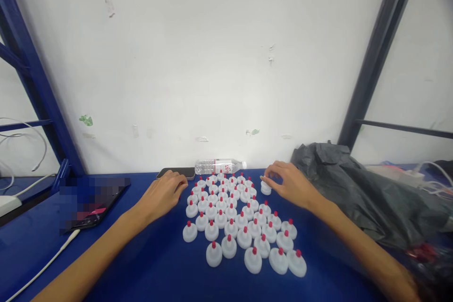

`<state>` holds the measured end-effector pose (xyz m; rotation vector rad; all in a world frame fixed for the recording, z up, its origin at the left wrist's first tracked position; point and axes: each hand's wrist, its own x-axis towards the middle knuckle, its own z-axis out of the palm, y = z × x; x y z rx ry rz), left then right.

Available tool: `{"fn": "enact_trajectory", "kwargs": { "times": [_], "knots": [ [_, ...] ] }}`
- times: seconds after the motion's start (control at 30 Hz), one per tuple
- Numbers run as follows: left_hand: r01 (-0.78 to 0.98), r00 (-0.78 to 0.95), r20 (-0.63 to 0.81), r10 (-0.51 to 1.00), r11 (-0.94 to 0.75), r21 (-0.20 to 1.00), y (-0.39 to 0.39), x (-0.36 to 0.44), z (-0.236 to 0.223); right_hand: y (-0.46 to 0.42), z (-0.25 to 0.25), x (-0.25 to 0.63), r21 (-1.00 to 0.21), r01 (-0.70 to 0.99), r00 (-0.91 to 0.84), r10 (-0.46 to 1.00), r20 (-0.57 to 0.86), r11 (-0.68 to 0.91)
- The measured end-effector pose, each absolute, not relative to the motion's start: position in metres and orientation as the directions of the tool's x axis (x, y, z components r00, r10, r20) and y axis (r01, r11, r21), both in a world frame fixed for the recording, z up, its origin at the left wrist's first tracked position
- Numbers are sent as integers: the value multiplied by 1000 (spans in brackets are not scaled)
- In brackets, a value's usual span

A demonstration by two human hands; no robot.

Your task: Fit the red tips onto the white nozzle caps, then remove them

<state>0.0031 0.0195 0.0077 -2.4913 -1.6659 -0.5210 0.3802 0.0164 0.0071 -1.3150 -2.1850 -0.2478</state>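
Observation:
Many small white squat bottles with red tips (231, 228) stand grouped on the blue table (159, 264). At the right rear of the group, my right hand (292, 183) has its thumb and fingers closed on a white squat bottle (265, 188); no red tip shows on it, and the fingers partly cover its top. Left of the group is my left hand (168, 193), its fingers curled together above the table. A trace of red shows by its fingertips, but what they hold is too small to make out.
Behind the bottles, a clear water bottle (219, 166) lies along the wall, next to a dark phone (177, 172). A tablet (102, 205) with a white cable (46, 264) is at the left. A dark grey plastic bag (339, 188) fills the right side.

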Motion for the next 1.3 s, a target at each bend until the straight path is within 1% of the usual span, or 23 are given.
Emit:
{"fn": "enact_trajectory", "kwargs": {
  "times": [0.13, 0.2, 0.33, 0.47, 0.63, 0.77, 0.83, 0.9, 1.07, 1.17, 1.3],
  "knots": [
    [919, 343, 291, 893, -383, 92, 18, 4, 10, 12, 9, 380, -234, 829, -417, 840, 348, 508],
    [923, 338, 277, 900, -374, 90, 17, 3, 12, 12, 8, 380, -265, 822, -434, 856, 281, 504],
    [933, 317, 263, 911, -349, 88, 21, -2, 12, 13, 6, 382, -273, 826, -443, 867, 228, 494],
    [960, 234, 243, 941, -263, 92, 28, -11, 7, 13, 5, 385, -255, 836, -452, 874, 181, 485],
    [979, 150, 180, 972, -172, 111, 31, -17, 3, 11, 5, 386, -161, 869, -438, 879, 189, 467],
    [981, 121, 143, 982, -140, 133, 31, -18, 1, 10, 7, 382, -100, 863, -445, 840, 310, 494],
    [979, 123, 134, 983, -142, 149, 31, -19, -1, 9, 7, 379, -105, 835, -470, 798, 378, 541],
    [975, 132, 126, 983, -152, 164, 32, -19, -2, 8, 6, 375, -127, 791, -512, 760, 400, 599],
    [966, 162, 122, 979, -183, 184, 32, -20, -3, 6, 0, 367, -195, 703, -613, 723, 319, 683],
    [962, 172, 125, 977, -194, 192, 29, -19, -2, 6, -5, 365, -224, 689, -627, 722, 293, 690],
    [962, 165, 163, 973, -195, 189, 27, -16, 2, 7, -7, 366, -227, 694, -626, 728, 279, 684]
  ]
}}
